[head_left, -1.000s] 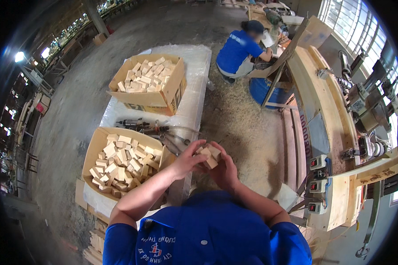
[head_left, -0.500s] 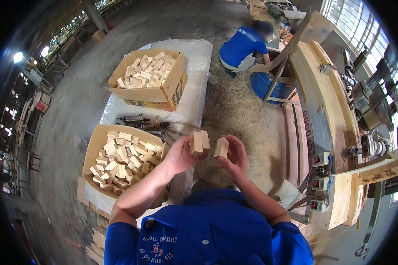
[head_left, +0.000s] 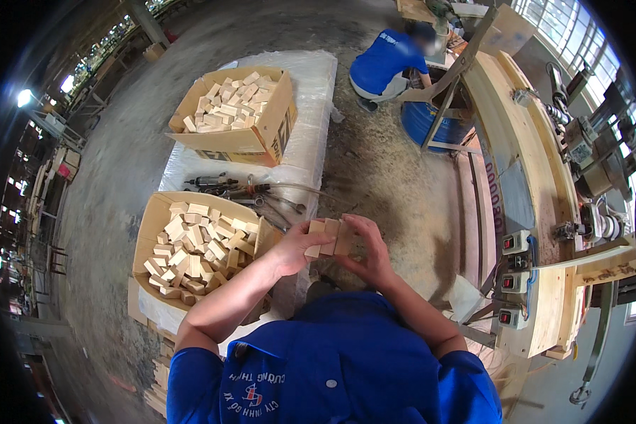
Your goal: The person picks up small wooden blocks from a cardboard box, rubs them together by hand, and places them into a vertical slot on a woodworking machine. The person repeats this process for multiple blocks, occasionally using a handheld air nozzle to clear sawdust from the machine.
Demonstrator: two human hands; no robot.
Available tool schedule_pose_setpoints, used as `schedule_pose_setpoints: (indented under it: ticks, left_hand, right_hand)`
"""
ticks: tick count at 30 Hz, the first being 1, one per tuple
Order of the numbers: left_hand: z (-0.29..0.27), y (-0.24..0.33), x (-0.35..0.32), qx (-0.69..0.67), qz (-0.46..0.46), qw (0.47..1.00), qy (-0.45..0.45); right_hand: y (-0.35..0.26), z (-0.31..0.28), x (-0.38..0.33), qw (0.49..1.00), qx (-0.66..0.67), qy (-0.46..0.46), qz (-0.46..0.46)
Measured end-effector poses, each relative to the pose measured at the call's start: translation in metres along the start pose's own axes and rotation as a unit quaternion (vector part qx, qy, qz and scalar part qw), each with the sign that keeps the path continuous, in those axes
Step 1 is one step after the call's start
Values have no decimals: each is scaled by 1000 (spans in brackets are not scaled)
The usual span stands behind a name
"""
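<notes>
Small pale wooden blocks (head_left: 331, 236) stand side by side between my two hands, in front of my chest. My left hand (head_left: 295, 249) is closed around the blocks at the left of the row. At the other end, my right hand (head_left: 369, 250) grips a block with thumb and fingers, its face against the others. Just left of my left forearm is an open cardboard box (head_left: 147, 227) heaped with similar wooden blocks (head_left: 194, 247). A second cardboard box (head_left: 261, 141), also full of blocks, stands farther off on the plastic-wrapped surface (head_left: 311, 106).
Air tools and wrenches (head_left: 226, 187) with a hose lie between the boxes. To the right runs a long wooden workbench (head_left: 523, 177) with switch boxes (head_left: 514, 283) and machine parts. A person in blue (head_left: 385, 67) crouches ahead beside a blue drum (head_left: 431, 126). Sawdust covers the floor there.
My right hand has moved left, bringing its block up against the blocks in my left hand. The gap between them has closed. The crouching person has shifted slightly.
</notes>
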State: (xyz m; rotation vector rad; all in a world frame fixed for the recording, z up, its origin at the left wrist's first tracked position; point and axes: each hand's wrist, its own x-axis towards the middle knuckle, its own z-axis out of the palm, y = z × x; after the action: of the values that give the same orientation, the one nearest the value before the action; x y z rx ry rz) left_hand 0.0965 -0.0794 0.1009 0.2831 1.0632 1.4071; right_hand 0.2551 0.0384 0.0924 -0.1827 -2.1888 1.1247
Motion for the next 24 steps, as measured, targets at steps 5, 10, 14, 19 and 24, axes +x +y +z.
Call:
schedule_pose_setpoints:
  ticks: [5, 10, 14, 19, 24]
  left_hand:
    - [3, 2, -3, 24, -2, 1000, 6]
    - [-4, 3, -4, -6, -9, 1000, 28]
    - [-10, 12, -5, -102, -21, 994, -24]
    - [-6, 22, 2, -110, 10, 994, 11]
    - [2, 23, 1, -92, 35, 995, 6]
  right_hand:
    - [-1, 3, -1, 1000, -3, 5, 14]
    - [-4, -2, 18, 994, -63, -43, -75]
    - [-8, 1, 26, 998, -21, -24, -52]
    - [3, 6, 17, 983, 169, 36, 60]
    - [11, -3, 9, 983, 163, 37, 80]
